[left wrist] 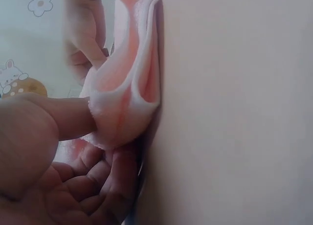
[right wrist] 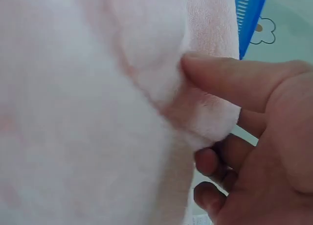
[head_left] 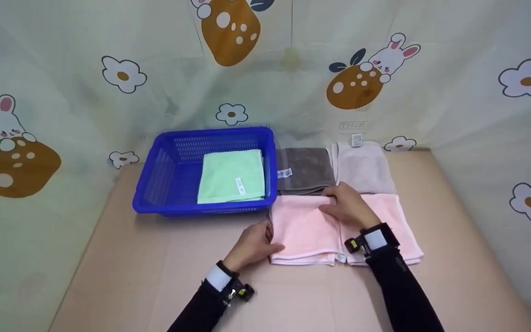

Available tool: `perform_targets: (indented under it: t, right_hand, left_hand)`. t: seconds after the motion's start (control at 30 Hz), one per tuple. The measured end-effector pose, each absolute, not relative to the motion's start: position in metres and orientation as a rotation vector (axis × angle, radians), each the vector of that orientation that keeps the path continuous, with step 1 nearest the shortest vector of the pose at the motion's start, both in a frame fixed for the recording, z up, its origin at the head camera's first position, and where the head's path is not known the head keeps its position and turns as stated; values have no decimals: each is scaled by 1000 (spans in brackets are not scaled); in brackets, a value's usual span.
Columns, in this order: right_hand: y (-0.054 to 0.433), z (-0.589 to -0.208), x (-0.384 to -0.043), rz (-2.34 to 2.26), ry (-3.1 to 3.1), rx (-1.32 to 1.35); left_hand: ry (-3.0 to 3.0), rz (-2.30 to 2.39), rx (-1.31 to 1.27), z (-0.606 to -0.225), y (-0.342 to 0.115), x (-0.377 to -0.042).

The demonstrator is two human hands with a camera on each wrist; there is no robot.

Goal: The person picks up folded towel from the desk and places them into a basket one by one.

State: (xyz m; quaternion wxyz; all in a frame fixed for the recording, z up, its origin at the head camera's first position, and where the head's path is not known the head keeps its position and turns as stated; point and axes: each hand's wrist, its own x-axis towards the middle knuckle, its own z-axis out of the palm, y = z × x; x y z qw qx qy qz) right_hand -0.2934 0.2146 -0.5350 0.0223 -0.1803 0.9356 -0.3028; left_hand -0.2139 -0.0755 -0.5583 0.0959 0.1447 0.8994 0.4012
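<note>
The patterned cloth (head_left: 76, 115) rises behind and to the sides of the table (head_left: 168, 281), where my work lies spread out. Toward the back of the table stands the blue basket (head_left: 181, 182), with one folded towel in its right half, the green towel (head_left: 227, 171); that one I count as done. Four more folded towels lie outside, to the right of the basket: the grey towel (head_left: 366, 167) and the brown towel (head_left: 306, 165) in the far row, the right pink towel (head_left: 389, 208) and the left pink towel (head_left: 303, 230) in the near row. I judge the work nearer its start than its end, since the left pink towel is in my hands but rests on the table just beside the basket, and the other three are not in hand. My right hand (head_left: 351, 206) is partly closed, thumb and fingers pinching that towel near its far right corner. My left hand (head_left: 252, 242) pinches its left edge, thumb above and fingers curled beneath, the layers gaping at the fold. Smallest of all are the white tags, one showing on the green towel (head_left: 240, 186), its print too small to read.
</note>
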Motion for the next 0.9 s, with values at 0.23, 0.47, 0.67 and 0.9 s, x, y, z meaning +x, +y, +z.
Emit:
perform_targets:
  t: [0.23,0.47,0.67,0.9]
  right_hand:
    - [219,-533,-294,-1050,2854,-525]
    - [220,-533,-296,-1075,2836,-523]
    - [223,-532,-298,-1130,2848,-582]
    - [226,-525,-294,-1178,2728,-566]
  left_hand:
    - [2613,1209,398,-558,-75,-214]
    - [2584,1178,463,-557,-76,-214]
    - [2552,1163,450,-554,-76,-214]
    - [2492,1216,449,-551,-78,-212]
